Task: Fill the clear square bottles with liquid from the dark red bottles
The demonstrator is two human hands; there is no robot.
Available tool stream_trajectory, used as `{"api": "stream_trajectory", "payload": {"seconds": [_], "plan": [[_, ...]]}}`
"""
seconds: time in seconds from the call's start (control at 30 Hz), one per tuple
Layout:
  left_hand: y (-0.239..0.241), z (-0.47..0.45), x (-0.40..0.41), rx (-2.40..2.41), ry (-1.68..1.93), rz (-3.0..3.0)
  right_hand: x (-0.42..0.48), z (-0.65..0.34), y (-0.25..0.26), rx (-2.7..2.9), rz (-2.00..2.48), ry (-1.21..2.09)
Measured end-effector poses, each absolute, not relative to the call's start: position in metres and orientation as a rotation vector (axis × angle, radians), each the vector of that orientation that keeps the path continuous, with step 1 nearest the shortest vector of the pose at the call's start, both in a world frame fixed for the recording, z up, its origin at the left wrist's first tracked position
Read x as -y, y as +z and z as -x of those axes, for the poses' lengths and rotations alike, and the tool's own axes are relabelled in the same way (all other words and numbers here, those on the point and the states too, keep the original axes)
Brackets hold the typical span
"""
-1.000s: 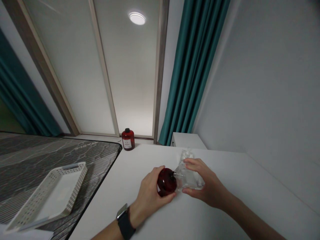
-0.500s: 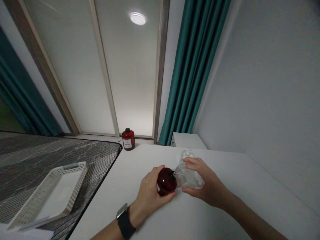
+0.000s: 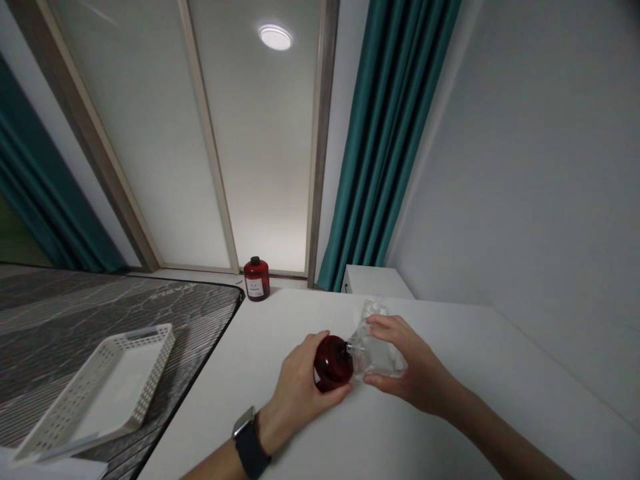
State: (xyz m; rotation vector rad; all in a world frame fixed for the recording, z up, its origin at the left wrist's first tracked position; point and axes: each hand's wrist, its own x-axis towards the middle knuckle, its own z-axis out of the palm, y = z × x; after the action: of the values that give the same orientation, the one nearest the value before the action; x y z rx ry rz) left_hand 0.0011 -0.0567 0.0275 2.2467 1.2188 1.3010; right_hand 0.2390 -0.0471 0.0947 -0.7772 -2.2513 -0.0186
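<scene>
My left hand (image 3: 300,390), with a dark watch on the wrist, is wrapped round a small dark red bottle (image 3: 333,363) lying low over the white table (image 3: 450,427). My right hand (image 3: 410,370) grips a clear plastic pouch (image 3: 377,350) whose small spout meets the mouth of the red bottle. The pouch is tilted towards the bottle. Both hands are closed and almost touch at the middle of the table.
A second red bottle with a black cap and white label (image 3: 256,279) stands upright at the table's far edge. A white perforated basket (image 3: 95,393) lies on a dark marbled mat (image 3: 115,313) at left. Teal curtains (image 3: 390,133) hang behind; a white wall runs along the right.
</scene>
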Motion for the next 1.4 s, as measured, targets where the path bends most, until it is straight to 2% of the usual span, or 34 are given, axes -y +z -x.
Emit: {"api": "stream_trajectory", "payload": {"seconds": [1.4], "plan": [[0.0286, 0.0, 0.0583, -1.214, 1.277, -2.202, 0.0443, -0.2394, 0.0984, 2.296, 0.752, 0.002]]}}
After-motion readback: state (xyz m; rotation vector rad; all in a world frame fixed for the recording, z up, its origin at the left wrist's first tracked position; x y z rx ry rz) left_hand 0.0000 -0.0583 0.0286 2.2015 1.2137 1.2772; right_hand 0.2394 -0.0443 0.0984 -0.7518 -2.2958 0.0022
